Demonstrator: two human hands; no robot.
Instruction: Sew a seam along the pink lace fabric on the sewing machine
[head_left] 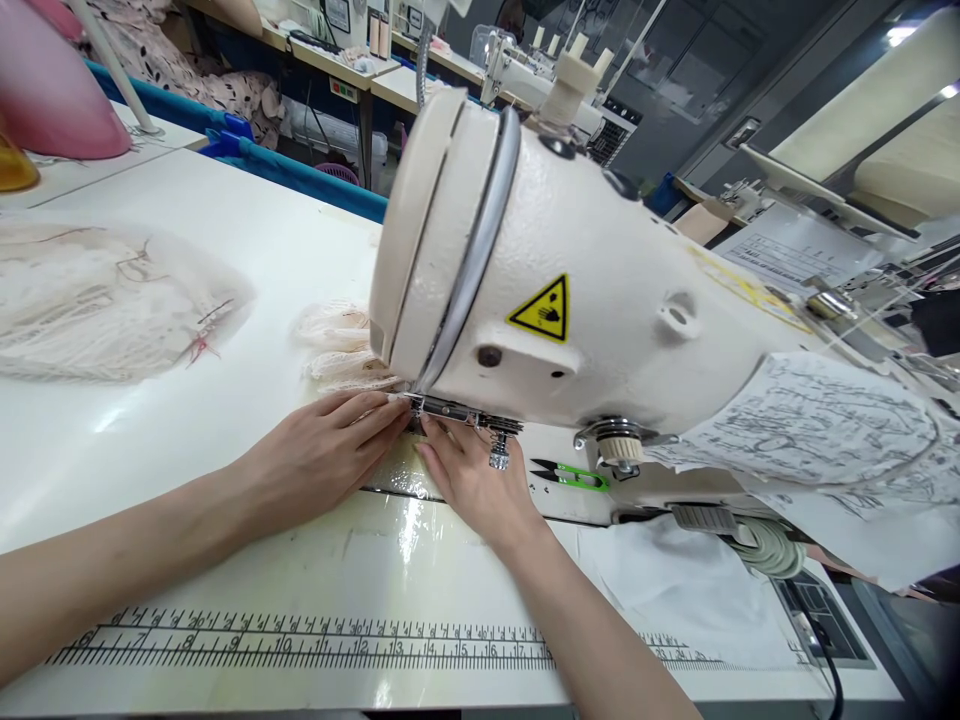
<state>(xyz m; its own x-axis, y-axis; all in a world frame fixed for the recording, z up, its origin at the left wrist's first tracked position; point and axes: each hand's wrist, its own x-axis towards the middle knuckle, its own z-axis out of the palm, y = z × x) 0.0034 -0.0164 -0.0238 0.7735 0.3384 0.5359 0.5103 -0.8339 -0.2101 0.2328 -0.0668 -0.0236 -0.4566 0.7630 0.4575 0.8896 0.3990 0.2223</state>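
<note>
A cream sewing machine [570, 290] fills the middle of the head view, its head leaning over the white table [187, 470]. My left hand [330, 445] lies flat with its fingers stretched toward the presser foot [450, 408], pressing on pale lace fabric [341, 345] that runs under the machine. My right hand [472, 475] rests just right of it, fingers extended flat beneath the needle area. Fingertips of both hands are partly hidden under the machine head.
A second heap of lace [105, 300] lies at the left. Green thread snips [574, 473] sit right of my right hand. Printed paper [810, 420] hangs at the right. A ruler scale [315, 640] runs along the table's front edge. Other workstations stand behind.
</note>
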